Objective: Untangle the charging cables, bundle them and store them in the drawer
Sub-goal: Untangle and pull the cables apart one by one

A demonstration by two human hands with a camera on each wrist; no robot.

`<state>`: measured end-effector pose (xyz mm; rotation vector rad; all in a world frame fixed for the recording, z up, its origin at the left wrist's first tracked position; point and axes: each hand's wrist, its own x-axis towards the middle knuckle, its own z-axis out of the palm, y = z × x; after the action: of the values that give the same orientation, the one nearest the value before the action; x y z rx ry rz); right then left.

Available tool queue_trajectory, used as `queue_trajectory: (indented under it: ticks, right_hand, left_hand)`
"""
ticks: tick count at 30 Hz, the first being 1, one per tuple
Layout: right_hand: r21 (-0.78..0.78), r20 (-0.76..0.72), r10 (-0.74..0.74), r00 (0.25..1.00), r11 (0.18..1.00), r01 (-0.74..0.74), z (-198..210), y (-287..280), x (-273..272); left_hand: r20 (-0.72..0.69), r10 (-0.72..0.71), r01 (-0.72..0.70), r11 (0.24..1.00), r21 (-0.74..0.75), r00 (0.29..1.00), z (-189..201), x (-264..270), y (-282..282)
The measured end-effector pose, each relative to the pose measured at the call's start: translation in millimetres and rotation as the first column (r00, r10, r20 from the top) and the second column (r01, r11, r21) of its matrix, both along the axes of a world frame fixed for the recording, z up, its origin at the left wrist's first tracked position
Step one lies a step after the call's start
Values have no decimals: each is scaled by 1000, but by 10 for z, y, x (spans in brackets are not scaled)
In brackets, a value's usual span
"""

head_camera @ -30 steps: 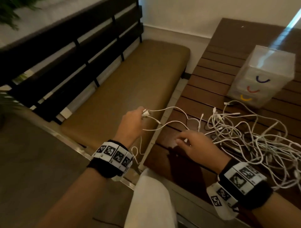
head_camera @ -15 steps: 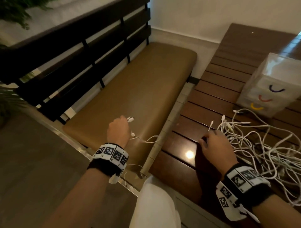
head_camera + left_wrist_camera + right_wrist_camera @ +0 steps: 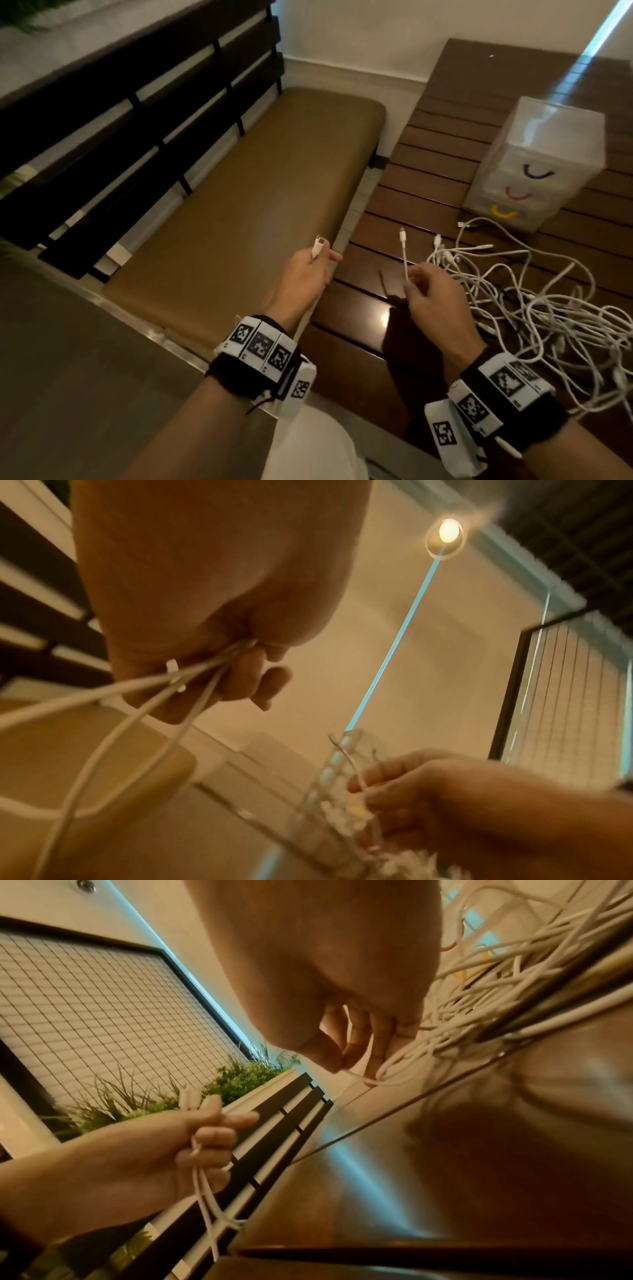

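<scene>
A tangle of white charging cables [image 3: 534,294] lies on the dark slatted table [image 3: 428,161], to the right of both hands. My left hand [image 3: 305,270] hangs over the gap beside the table and grips several cable strands [image 3: 164,691], with a plug end [image 3: 318,246] sticking up above its fingers. My right hand [image 3: 428,294] pinches another white cable [image 3: 404,253] between thumb and fingertips, its plug pointing up. A translucent small drawer unit [image 3: 534,161] with purple, red and yellow handles stands on the table beyond the tangle, drawers closed.
A tan cushioned bench [image 3: 239,192] with a dark slatted backrest [image 3: 120,113] runs along the left. A narrow tiled gap [image 3: 356,205] separates bench and table. A white-clad knee [image 3: 315,445] shows at the bottom. Green plants [image 3: 240,1080] stand behind the backrest.
My left hand pulled its cable ends away from the pile, then came back beside the table. My right hand rose from the table and now pinches a cable end upright.
</scene>
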<state>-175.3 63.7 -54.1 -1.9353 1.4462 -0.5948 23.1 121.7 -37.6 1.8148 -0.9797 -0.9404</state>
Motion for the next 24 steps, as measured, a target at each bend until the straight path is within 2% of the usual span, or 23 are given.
queue_trajectory:
  ticks: [3,5,9,13,17,20,24]
  right_hand:
    - [-105,133,31,991,994,-17,82,52,-97]
    - [-172,140,67,988,984,-42,141,86,-199]
    - [-203,200,122,972,976,-81,206,159,-408]
    - [-152,351,208,913,975,-163,194,286,-644]
    - [-85,428,207,880,978,-189,180,344,-855]
    - [-50,418,185,889,982,-180,251,356,-937]
    - [9,312,175,934,982,-187,333,329,-958]
  left_hand:
    - [-307,-62,44,997,-65,950,108,-431,-164]
    - [-373,-105,64,991,-120,922,184,-706,-270]
    - [-303,-157,114,981,-155,940,255,-1002,-341]
    - [-230,-246,206,961,-184,942,308,-1229,-255]
    - [-264,-211,174,972,-158,941,320,-1465,-240]
    - [-240,-175,151,982,-118,955,367,-1557,-253]
    - [-172,-261,232,957,-172,950,481,-1563,-181]
